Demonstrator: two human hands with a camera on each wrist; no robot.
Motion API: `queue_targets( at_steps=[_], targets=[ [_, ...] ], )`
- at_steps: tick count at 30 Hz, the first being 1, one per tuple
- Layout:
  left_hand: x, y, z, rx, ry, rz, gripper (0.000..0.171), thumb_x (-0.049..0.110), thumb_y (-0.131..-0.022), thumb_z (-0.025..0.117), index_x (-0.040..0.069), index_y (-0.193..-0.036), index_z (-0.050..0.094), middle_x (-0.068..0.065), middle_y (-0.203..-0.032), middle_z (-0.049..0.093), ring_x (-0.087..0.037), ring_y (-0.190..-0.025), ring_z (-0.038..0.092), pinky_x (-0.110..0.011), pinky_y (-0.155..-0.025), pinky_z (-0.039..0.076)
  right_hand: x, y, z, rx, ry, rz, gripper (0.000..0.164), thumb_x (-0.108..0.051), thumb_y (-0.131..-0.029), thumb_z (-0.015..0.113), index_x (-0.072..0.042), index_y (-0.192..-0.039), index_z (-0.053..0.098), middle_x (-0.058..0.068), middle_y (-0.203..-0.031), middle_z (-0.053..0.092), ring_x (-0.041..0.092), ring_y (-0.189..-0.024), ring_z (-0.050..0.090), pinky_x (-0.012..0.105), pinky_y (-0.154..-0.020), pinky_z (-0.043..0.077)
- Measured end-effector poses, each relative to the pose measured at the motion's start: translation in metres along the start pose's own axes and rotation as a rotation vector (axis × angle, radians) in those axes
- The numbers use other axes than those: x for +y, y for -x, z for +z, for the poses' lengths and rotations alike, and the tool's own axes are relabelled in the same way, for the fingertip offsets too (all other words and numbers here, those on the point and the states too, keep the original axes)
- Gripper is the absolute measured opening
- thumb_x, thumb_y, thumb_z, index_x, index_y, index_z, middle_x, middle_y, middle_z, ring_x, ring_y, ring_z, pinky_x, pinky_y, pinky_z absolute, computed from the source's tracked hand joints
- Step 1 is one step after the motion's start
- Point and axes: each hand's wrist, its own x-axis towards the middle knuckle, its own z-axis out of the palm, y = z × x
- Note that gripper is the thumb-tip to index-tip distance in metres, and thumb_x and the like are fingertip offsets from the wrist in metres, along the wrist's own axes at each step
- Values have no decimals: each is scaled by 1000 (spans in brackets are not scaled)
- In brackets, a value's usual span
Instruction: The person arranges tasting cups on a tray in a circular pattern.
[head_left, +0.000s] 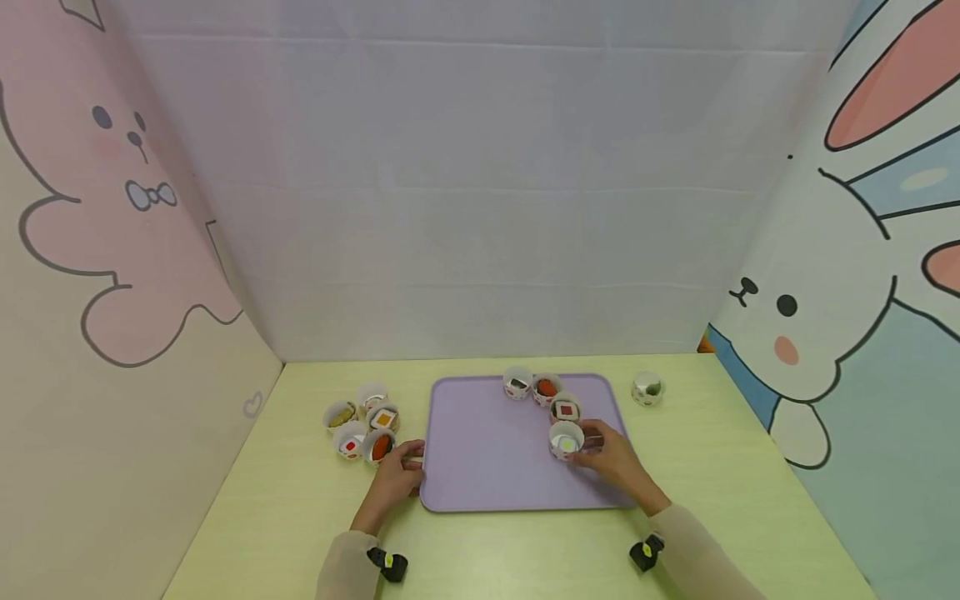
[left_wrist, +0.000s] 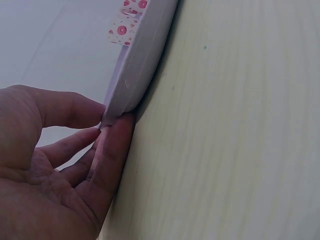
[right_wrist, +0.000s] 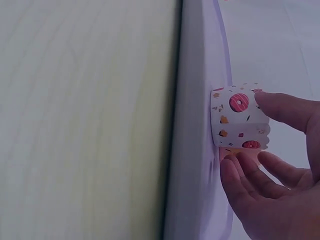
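A lilac tray (head_left: 487, 450) lies on the table, and my left hand (head_left: 400, 477) pinches its left edge. The left wrist view shows the thumb on the tray's rim (left_wrist: 145, 55) and the fingers against its outer side. My right hand (head_left: 611, 460) holds a white paper baking cup (head_left: 564, 442) with a pale yellow-green piece inside, over the tray's right half. In the right wrist view this cup (right_wrist: 240, 117) bears a doughnut print, between thumb and fingers. Just behind it stands a cup with a dark red square (head_left: 565, 408).
Farther back on the tray are a cup with an orange-red piece (head_left: 547, 389) and a cup with a black-and-white piece (head_left: 517, 384). Several filled cups (head_left: 349, 440) cluster left of the tray. One cup with a green piece (head_left: 647, 388) stands to its right. A white backdrop (head_left: 480, 208) rises behind.
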Motion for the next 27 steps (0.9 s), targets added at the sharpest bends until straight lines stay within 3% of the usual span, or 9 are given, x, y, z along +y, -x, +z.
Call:
queue_targets(
  at_steps=[8, 16, 27],
  targets=[
    [1, 1, 0, -1, -9, -8, 54, -5, -79, 62, -1, -132, 55, -18, -122, 61, -20, -93, 59, -34, -60, 58, -14, 2, -21, 5, -38, -25, 58, -9, -81, 77, 2, -132, 52, 22, -126, 62, 38, -116, 60, 43, -95, 53],
    [1, 1, 0, -1, -10, -12, 54, -5, -79, 62, -1, -132, 55, -18, -122, 61, -21, -94, 59, -34, -60, 58, -30, 3, -41, 46, -62, -94, 56, -14, -83, 77, -2, -132, 53, 23, -129, 61, 36, -117, 60, 42, -96, 53],
    [1, 1, 0, -4, -6, 1, 54, -5, -79, 61, -2, -133, 54, -19, -123, 61, -21, -95, 59, -34, -60, 58, -45, 8, -71, 102, -68, -117, 59, -18, -86, 75, -4, -137, 50, 23, -133, 58, 37, -121, 59, 43, -98, 51]
  ],
)
